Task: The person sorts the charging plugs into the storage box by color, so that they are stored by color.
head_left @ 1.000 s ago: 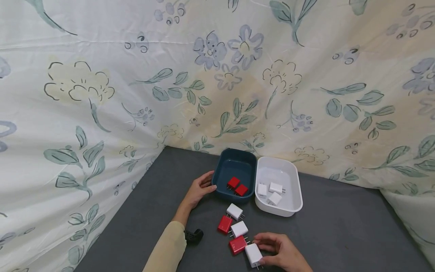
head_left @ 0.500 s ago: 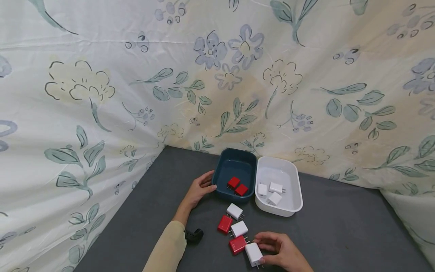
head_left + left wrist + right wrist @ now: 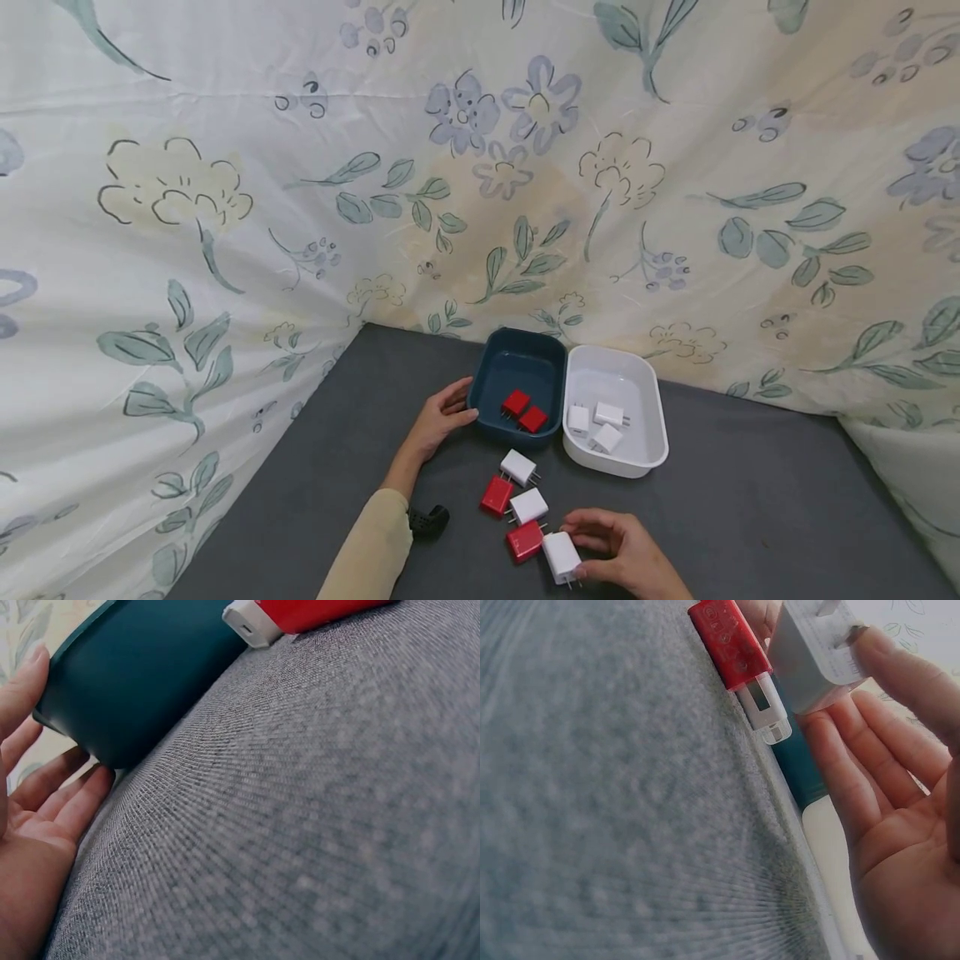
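My right hand (image 3: 622, 552) pinches a white charger plug (image 3: 561, 557) near the front of the table, thumb at its prong end and a fingertip at the opposite end in the right wrist view. A red charger plug (image 3: 524, 541) lies just left of it. Farther back, a white charger plug (image 3: 528, 506), a red charger plug (image 3: 497, 496) and another white charger plug (image 3: 518, 467) lie in a loose line. My left hand (image 3: 437, 423) rests against the left outer side of the dark blue bin (image 3: 517, 439), fingers and thumb touching its wall.
Two red charger plugs (image 3: 515, 403) lie inside the blue bin. A white bin (image 3: 611, 468) beside it on the right holds several white charger plugs (image 3: 611, 415). A black strap-like object (image 3: 428, 522) is at the left wrist. Floral cloth (image 3: 525, 208) hangs behind the dark table (image 3: 750, 500).
The white charger plug in my right hand has shifted up very slightly, along with that hand. My left hand and the bins stay where they were.
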`<action>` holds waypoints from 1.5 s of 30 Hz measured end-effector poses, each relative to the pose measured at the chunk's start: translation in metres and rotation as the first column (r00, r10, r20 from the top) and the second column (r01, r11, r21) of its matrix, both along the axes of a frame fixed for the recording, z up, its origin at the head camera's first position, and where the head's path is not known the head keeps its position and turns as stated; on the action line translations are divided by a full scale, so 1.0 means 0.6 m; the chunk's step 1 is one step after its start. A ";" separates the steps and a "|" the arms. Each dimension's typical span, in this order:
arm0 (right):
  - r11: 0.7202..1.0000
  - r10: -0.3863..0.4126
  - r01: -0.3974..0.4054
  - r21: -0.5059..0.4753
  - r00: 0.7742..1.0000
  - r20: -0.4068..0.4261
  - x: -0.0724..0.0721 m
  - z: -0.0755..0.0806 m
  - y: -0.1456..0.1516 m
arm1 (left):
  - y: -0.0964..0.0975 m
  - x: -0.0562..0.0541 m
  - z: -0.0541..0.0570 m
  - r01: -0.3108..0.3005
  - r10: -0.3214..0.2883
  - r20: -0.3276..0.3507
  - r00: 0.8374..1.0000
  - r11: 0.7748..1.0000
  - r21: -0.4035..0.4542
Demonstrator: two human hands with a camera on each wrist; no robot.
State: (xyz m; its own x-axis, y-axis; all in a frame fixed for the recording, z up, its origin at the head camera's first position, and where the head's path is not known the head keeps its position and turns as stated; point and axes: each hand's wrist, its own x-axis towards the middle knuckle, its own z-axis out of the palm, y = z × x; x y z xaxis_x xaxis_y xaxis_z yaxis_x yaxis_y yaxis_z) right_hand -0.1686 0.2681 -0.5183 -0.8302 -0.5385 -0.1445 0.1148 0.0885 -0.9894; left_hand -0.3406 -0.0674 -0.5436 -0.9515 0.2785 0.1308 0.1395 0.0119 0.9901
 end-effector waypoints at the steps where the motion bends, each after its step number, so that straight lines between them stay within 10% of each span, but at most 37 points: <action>1: 1.000 -0.003 0.003 -0.002 1.000 0.002 0.000 0.000 -0.001 | 0.000 0.001 -0.001 -0.001 0.001 -0.010 1.000 1.000 -0.006; 26: 0.971 -0.211 0.219 0.095 0.973 -0.095 -0.005 0.012 -0.021 | 0.002 0.000 -0.003 0.027 -0.027 -0.005 1.000 0.999 0.020; 37: 0.912 -0.356 0.382 0.149 0.919 -0.172 -0.010 0.013 -0.038 | -0.001 -0.001 -0.003 0.035 -0.036 0.011 0.999 0.999 0.023; 45: 0.868 -0.465 0.484 0.108 0.870 -0.161 -0.014 0.023 -0.053 | -0.006 0.015 0.036 0.098 -0.098 0.023 0.995 0.995 0.015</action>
State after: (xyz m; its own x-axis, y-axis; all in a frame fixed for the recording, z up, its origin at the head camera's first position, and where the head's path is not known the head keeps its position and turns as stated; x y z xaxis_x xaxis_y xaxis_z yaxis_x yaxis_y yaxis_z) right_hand -0.1771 0.2360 -0.5046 -0.9962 -0.0563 -0.0659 0.0539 0.1933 -0.9797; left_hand -0.3316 -0.0711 -0.5217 -0.9225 0.3691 0.1128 0.1157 -0.0142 0.9932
